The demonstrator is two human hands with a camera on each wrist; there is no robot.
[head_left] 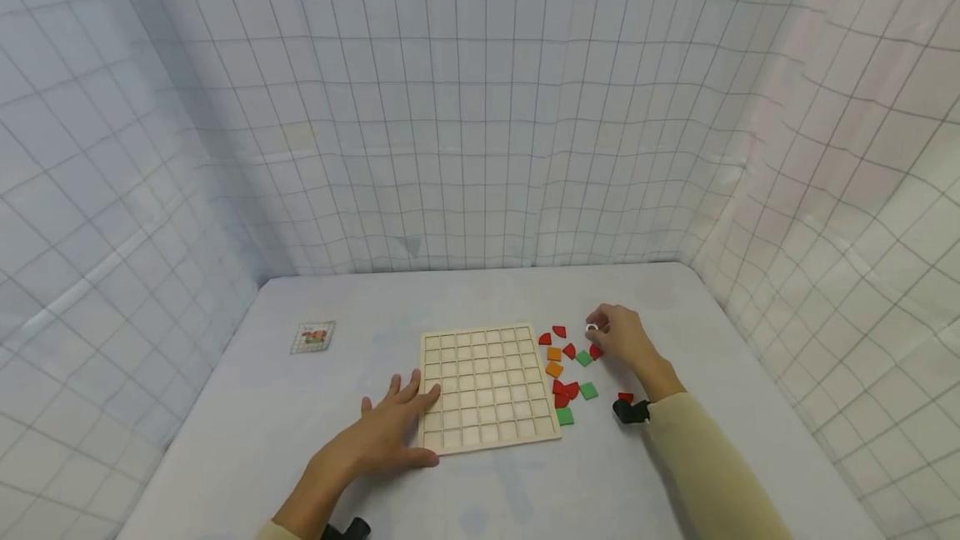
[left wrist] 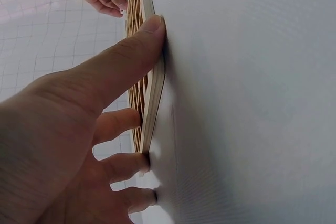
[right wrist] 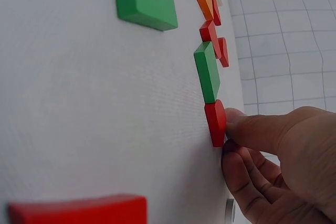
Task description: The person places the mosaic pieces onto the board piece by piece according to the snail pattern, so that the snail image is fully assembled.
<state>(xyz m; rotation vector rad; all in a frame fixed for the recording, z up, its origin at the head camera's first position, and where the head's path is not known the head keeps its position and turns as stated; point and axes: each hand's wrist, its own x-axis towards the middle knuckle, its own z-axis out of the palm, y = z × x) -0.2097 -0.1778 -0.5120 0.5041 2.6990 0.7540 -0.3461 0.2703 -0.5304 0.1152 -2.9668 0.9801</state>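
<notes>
A pale wooden grid board (head_left: 491, 397) lies flat in the middle of the table. My left hand (head_left: 390, 432) rests at its left side with fingers spread; the thumb (left wrist: 149, 27) lies against the board's edge. To the right of the board, my right hand (head_left: 624, 338) has thumb and fingers curled together at a small white round piece (head_left: 592, 327). Close to these fingertips lies a red quarter-circle block (right wrist: 214, 124), beside a green square block (right wrist: 208, 73). A small whitish disc (right wrist: 230, 211) shows below the fingers in the right wrist view.
Several red, green and orange blocks (head_left: 553, 369) lie scattered along the board's right side. One red block (head_left: 626, 397) is close to the right wrist. A small picture card (head_left: 312, 337) lies at the back left. Grid-patterned white curtains (head_left: 480, 107) enclose the table.
</notes>
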